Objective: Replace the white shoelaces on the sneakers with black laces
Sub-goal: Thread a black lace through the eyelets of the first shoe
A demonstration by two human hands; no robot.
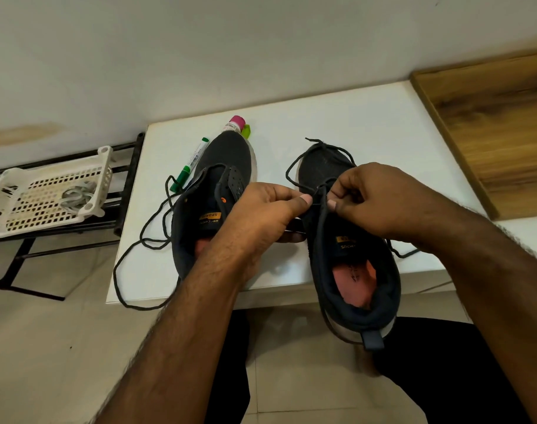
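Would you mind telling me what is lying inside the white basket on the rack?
The white basket holds a loose bundle of pale laces, lying near its right end. Whether anything lies under the bundle cannot be seen.

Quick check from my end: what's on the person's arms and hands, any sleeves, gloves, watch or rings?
Both forearms are bare to the bottom edge of the picture, with no sleeves in view. The left hand and the right hand wear no gloves, and no watch, band or ring shows. The thumbnails are short and unpainted. Dark trousers show below the arms.
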